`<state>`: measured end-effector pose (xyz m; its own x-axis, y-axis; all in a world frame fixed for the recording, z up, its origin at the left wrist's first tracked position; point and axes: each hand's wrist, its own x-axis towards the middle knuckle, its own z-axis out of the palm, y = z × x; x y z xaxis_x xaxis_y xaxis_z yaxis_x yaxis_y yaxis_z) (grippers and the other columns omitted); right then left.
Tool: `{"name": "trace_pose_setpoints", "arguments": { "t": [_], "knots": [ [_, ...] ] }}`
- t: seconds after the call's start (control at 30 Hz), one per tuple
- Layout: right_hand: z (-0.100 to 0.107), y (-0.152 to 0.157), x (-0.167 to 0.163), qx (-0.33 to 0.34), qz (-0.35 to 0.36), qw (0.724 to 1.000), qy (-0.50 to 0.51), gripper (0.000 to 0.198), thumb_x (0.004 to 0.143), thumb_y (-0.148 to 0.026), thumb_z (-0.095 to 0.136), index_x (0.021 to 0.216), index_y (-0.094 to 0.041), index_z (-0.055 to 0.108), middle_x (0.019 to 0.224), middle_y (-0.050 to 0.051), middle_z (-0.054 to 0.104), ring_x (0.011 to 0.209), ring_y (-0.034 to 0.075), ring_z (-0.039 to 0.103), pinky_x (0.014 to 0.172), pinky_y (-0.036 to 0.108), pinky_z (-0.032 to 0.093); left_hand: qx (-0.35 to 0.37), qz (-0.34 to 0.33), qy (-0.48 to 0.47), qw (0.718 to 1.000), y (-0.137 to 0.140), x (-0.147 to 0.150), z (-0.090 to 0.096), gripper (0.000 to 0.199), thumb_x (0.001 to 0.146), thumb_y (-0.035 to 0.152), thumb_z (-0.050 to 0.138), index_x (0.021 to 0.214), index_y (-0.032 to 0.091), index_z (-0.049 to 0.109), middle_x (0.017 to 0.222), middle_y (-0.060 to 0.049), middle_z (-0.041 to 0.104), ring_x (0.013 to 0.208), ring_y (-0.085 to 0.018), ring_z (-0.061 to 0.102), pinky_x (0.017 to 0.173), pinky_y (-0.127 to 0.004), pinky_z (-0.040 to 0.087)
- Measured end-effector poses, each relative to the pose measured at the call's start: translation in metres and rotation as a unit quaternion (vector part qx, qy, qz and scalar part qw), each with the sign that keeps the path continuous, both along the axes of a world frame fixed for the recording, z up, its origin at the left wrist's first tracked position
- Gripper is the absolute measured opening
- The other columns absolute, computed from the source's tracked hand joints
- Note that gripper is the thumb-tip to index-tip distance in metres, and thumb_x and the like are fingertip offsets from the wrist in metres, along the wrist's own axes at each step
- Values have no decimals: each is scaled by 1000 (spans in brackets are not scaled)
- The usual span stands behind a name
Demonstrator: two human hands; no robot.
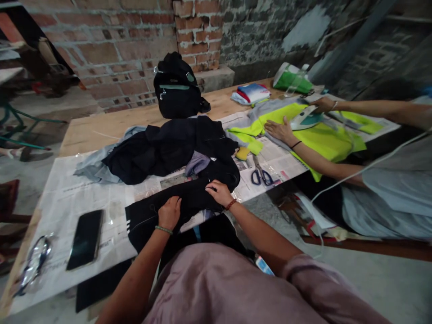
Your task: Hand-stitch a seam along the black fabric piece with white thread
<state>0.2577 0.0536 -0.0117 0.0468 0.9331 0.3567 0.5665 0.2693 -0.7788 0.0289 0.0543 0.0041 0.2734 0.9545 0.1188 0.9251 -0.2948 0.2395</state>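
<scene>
A black garment piece with white stripes at one end (145,220) lies along the table's front edge, partly over my lap. My left hand (169,211) is closed on its cloth, fingers curled under. Farther right, my right hand (219,193) pinches close to the cloth; a thin pale sliver shows at its fingertips, too small to name. Behind both hands a heap of dark clothing (162,148) rests on grey cloth (92,164). Scissors with dark blue handles (259,173) lie right of my right hand, beside a yellow sponge-like piece (242,153).
At right a co-worker's hand (323,105) holds an iron (306,118) on a neon-yellow garment (320,139); a white cord (371,164) hangs there. A phone (85,239) and glasses (35,261) lie left. A black backpack (177,90) and folded clothes (251,93) stand behind.
</scene>
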Motion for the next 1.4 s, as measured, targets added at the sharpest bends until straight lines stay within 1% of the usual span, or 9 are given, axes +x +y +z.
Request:
{"name": "trace_pose_setpoints", "arguments": {
  "t": [0.23, 0.6, 0.8, 0.93, 1.03, 1.13, 1.23, 1.3, 1.4],
  "knots": [
    [3, -2, -1, 0, 6, 1000, 19, 11, 72, -23, 57, 76, -18, 65, 74, 2, 59, 71, 12, 56, 69, 24, 44, 21, -17, 8, 1000, 0, 0, 2, 34, 87, 35, 30, 97, 18, 57, 92, -8, 62, 83, -18, 59, 66, -25, 42],
    [56, -61, 32, -23, -91, 957, 276, 24, 76, -30, 51, 93, -18, 62, 75, 2, 61, 66, 11, 58, 70, 29, 46, 10, -21, -8, 1000, -7, 1, 11, 32, 86, 31, 34, 107, 19, 54, 98, -9, 59, 83, -17, 57, 68, -25, 42],
    [73, -111, 33, -80, -51, 923, 373, 58, 72, -26, 57, 124, -25, 33, 68, -4, 58, 44, 6, 45, 47, 21, 39, 40, -24, 52, 998, -8, 5, 41, 42, 80, 26, 44, 121, 18, 43, 111, -11, 53, 94, -24, 52, 77, -33, 40],
    [65, -135, 20, -144, -55, 898, 412, 28, 69, -29, 59, 95, -19, 51, 67, -2, 60, 42, 5, 44, 44, 20, 37, 47, 2, 12, 999, -16, 5, 66, 44, 75, 24, 51, 119, 22, 45, 121, -11, 47, 105, -28, 45, 83, -42, 37],
    [60, -147, 3, -173, -41, 888, 425, 17, 70, -33, 59, 77, -18, 54, 69, 0, 62, 43, 6, 47, 45, 21, 39, 51, 2, -131, 990, -35, 10, 80, 33, 77, 26, 49, 109, 20, 53, 120, -10, 48, 108, -26, 44, 87, -41, 36],
    [66, -153, -16, -196, 1, 876, 441, 17, 72, -35, 57, 77, -18, 54, 71, 0, 63, 45, 7, 51, 46, 22, 41, -100, -32, -338, 935, -64, 25, 85, 24, 76, 29, 49, 97, 20, 58, 100, -7, 57, 88, -18, 54, 76, -31, 44],
    [83, -149, -29, -198, 29, 867, 457, 16, 73, -35, 55, 78, -19, 54, 74, 0, 64, 45, 7, 53, 45, 21, 43, -418, -81, -466, 776, -90, 44, 85, 45, 68, 29, 59, 111, 21, 49, 84, -3, 58, 64, -12, 55, 54, -24, 45],
    [93, -143, -32, -198, 28, 868, 455, 16, 73, -34, 55, 79, -19, 54, 74, -1, 64, 40, 5, 51, 40, 18, 39, -533, -93, -517, 663, -101, 54, 84, 58, 65, 30, 63, 118, 24, 41, 89, -3, 57, 58, -10, 55, 43, -19, 40],
    [101, -135, -26, -203, 14, 877, 434, 17, 72, -34, 56, 79, -18, 54, 71, -2, 64, 32, 3, 44, 31, 15, 30, -586, -69, -539, 601, -105, 59, 83, 51, 66, 35, 63, 112, 22, 46, 77, 0, 55, 45, -5, 48, 34, -15, 30]
  ]
}}
